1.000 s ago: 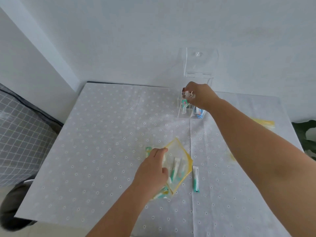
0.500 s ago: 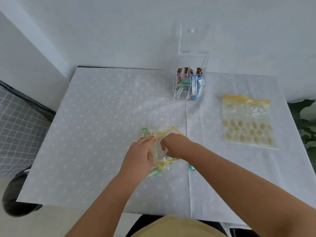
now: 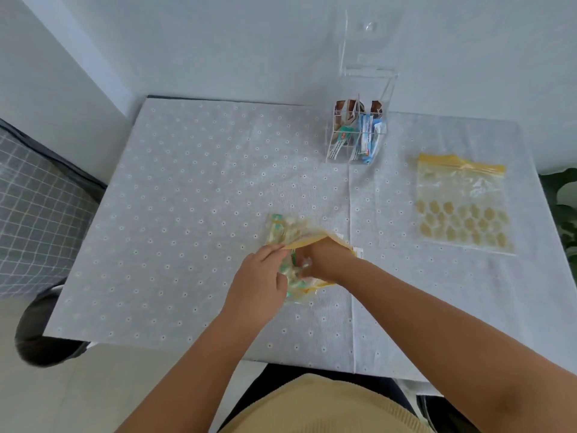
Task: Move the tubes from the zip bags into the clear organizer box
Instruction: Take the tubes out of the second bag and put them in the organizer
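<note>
A clear zip bag (image 3: 288, 230) with a yellow seal lies mid-table, holding several green-and-white tubes (image 3: 276, 227). My left hand (image 3: 259, 285) pinches the bag's yellow mouth edge and holds it open. My right hand (image 3: 326, 260) is pushed into the bag's mouth; its fingers are hidden among the tubes, so I cannot tell its grasp. One loose tube (image 3: 359, 253) peeks out beside my right wrist. The clear organizer box (image 3: 356, 142) stands at the back with brown, green and blue tubes upright in its compartments, far from both hands.
The box's clear lid (image 3: 368, 42) stands raised against the wall. A second zip bag (image 3: 462, 207) lies flat at the right. A dotted white cloth (image 3: 187, 214) covers the table. A checked chair (image 3: 34, 214) stands at left, a plant (image 3: 562, 210) at right.
My right hand came back from the organizer box and went into the zip bag, then pushed deeper. My left hand kept its hold on the bag's mouth. The view tilted down.
</note>
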Tool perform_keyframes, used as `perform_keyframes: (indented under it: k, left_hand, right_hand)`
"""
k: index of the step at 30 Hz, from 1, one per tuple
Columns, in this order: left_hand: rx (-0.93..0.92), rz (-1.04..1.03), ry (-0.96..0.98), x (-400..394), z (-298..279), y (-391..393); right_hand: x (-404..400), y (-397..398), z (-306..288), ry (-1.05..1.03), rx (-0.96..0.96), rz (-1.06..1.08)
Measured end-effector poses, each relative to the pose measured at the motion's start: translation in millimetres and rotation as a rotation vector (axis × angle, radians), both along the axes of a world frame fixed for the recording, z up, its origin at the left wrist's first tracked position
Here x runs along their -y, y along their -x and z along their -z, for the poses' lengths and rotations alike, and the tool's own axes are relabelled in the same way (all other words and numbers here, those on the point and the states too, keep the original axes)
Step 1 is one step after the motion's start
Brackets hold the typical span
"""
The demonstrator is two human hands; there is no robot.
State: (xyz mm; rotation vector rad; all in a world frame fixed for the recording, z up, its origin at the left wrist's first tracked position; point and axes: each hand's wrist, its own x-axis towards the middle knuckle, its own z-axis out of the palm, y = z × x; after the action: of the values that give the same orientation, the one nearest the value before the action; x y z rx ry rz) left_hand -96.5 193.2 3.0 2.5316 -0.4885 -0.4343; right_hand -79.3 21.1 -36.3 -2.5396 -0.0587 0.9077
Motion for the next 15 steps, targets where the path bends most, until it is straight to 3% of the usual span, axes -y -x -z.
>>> perform_keyframes:
  k: [6, 10, 15]
  left_hand:
    - [-0.007, -0.064, 0.039, 6.3, -9.4, -12.4]
    - [-0.013, -0.070, 0.025, 10.0, -14.0, -24.7]
    - [0.004, -0.067, 0.009, 12.1, -17.6, -31.2]
  right_hand:
    - [-2.3, -13.5, 4.9, 0.070, 0.117, 0.009]
    - [-1.1, -24.6, 5.8, 0.064, 0.074, -0.020]
    - [0.2, -28.4, 10.0, 0.295, 0.336, -0.274]
